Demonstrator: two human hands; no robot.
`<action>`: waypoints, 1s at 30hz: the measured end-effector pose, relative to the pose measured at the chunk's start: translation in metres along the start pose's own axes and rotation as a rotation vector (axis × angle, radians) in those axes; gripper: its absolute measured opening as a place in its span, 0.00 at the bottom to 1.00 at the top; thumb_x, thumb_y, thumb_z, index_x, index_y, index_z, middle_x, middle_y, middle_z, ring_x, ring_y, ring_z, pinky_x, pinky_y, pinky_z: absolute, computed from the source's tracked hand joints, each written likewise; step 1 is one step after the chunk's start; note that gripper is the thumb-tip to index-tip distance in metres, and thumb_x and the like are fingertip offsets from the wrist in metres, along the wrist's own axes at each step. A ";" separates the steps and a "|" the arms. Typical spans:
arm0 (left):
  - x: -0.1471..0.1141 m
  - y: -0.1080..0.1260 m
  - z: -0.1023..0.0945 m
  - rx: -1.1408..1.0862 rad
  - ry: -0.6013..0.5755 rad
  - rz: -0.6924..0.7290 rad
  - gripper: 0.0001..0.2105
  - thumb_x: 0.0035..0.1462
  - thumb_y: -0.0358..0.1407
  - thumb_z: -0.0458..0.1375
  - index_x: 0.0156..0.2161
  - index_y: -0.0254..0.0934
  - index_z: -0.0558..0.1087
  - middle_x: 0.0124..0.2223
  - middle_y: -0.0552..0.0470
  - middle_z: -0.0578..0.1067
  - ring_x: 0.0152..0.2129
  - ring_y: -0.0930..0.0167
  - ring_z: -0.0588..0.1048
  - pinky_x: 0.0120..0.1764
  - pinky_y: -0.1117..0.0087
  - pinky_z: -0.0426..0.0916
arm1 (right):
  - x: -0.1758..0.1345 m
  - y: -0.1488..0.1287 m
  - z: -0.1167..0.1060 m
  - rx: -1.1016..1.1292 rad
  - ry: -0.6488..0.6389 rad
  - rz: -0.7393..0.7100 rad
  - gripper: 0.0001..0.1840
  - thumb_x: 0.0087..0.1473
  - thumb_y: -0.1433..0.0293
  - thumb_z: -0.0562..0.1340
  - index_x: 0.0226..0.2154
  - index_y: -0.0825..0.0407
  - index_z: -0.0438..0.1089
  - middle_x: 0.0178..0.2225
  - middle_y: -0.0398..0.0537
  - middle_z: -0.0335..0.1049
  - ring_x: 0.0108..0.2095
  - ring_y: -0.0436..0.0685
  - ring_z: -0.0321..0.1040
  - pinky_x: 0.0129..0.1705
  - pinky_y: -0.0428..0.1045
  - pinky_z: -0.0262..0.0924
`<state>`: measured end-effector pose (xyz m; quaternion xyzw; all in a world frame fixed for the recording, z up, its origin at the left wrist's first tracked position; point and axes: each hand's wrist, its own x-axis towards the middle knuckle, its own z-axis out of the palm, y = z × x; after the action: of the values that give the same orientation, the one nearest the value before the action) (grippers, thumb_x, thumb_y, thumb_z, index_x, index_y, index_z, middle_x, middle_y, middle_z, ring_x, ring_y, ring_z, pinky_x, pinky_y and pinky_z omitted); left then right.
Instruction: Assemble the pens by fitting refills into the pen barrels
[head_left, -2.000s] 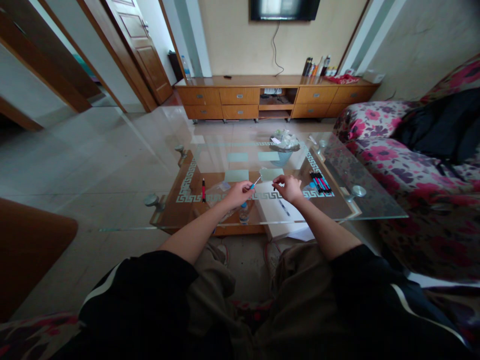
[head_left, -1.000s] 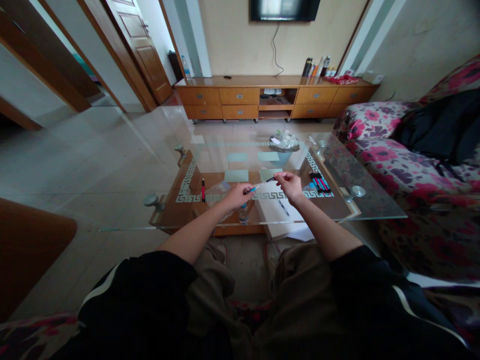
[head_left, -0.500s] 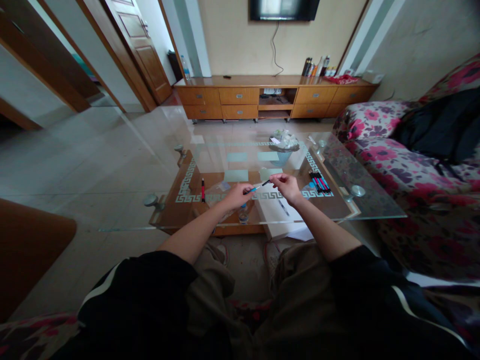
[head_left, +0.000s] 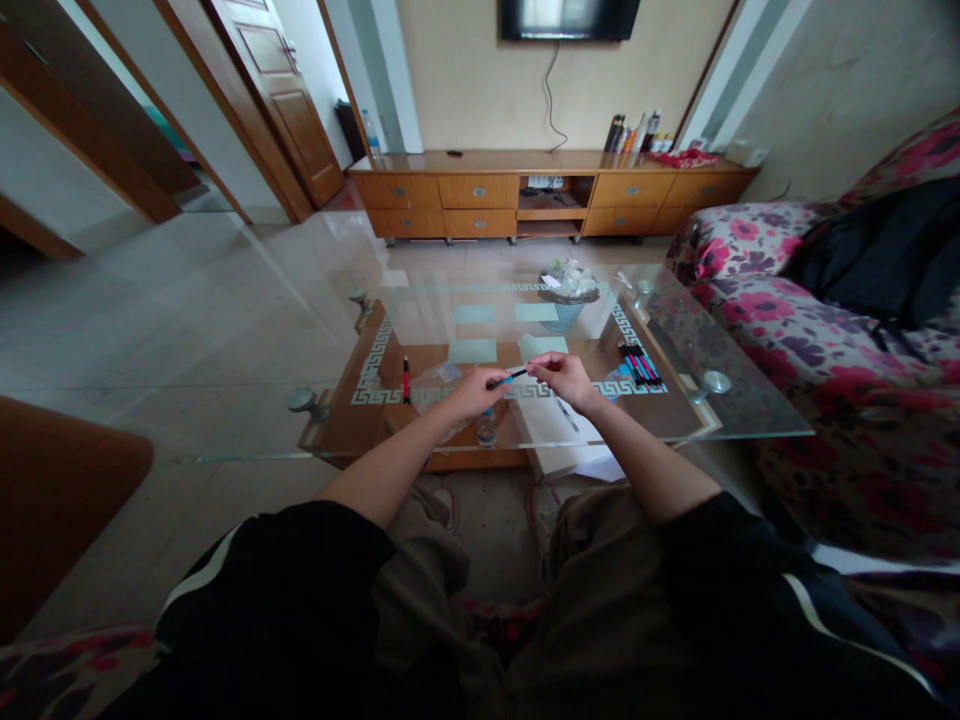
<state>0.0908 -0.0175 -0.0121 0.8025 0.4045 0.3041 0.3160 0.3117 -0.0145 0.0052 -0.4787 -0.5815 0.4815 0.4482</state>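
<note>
Above the glass table, my left hand (head_left: 480, 390) is closed around a blue-and-black pen (head_left: 516, 376). The fingers of my right hand (head_left: 568, 377) pinch the pen's black cap at the other end, which they mostly hide. Cap and barrel now meet in one line; whether the cap is fully seated I cannot tell. A red-and-black pen (head_left: 406, 382) lies on the glass to the left. On the right, several red, blue and black pens (head_left: 641, 366) lie side by side.
The glass table (head_left: 247, 440) has a patterned border and a lower shelf holding a white box (head_left: 551, 460), with a pen (head_left: 568, 415) seen over it. A small bottle (head_left: 487, 428) shows below my left hand. A full wastebasket (head_left: 564, 312) stands behind. A flowered sofa (head_left: 780, 300) is at right.
My right hand has moved left and slightly down toward my left hand. The black cap has slid over the pen's light tip, closing the gap. My left hand has barely moved.
</note>
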 end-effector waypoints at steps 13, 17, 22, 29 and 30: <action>-0.001 0.001 -0.002 0.045 0.028 -0.014 0.13 0.60 0.36 0.56 0.46 0.38 0.80 0.42 0.49 0.81 0.35 0.68 0.77 0.41 0.70 0.69 | 0.000 0.008 -0.004 -0.083 -0.094 0.021 0.21 0.40 0.59 0.70 0.36 0.55 0.78 0.27 0.44 0.74 0.24 0.49 0.63 0.28 0.46 0.58; 0.000 -0.004 -0.001 0.052 0.023 -0.010 0.13 0.59 0.36 0.57 0.47 0.38 0.80 0.45 0.48 0.81 0.39 0.66 0.78 0.45 0.68 0.70 | 0.000 0.009 -0.005 -0.164 -0.140 -0.013 0.21 0.44 0.55 0.68 0.35 0.54 0.77 0.26 0.44 0.74 0.24 0.50 0.63 0.27 0.46 0.57; -0.001 -0.006 -0.001 0.046 0.007 -0.018 0.14 0.58 0.37 0.59 0.47 0.39 0.80 0.47 0.48 0.81 0.42 0.65 0.78 0.49 0.66 0.69 | -0.004 0.000 -0.006 -0.448 -0.176 -0.096 0.26 0.54 0.48 0.60 0.23 0.53 0.75 0.20 0.44 0.70 0.22 0.50 0.61 0.27 0.46 0.55; 0.000 -0.004 0.000 0.077 0.016 0.003 0.14 0.59 0.37 0.57 0.47 0.37 0.80 0.46 0.48 0.81 0.40 0.67 0.78 0.47 0.68 0.70 | -0.007 0.000 -0.002 -0.475 -0.124 -0.147 0.20 0.55 0.53 0.62 0.33 0.54 0.75 0.27 0.47 0.75 0.26 0.52 0.67 0.31 0.46 0.59; 0.000 -0.003 0.000 0.079 0.018 0.004 0.13 0.59 0.37 0.57 0.47 0.37 0.79 0.46 0.49 0.81 0.40 0.67 0.78 0.47 0.68 0.70 | -0.007 0.001 -0.001 -0.466 -0.115 -0.154 0.19 0.53 0.55 0.65 0.36 0.54 0.74 0.29 0.47 0.75 0.27 0.51 0.68 0.31 0.46 0.60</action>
<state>0.0892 -0.0159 -0.0146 0.8125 0.4173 0.2958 0.2798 0.3140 -0.0212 0.0044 -0.4952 -0.7361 0.3255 0.3272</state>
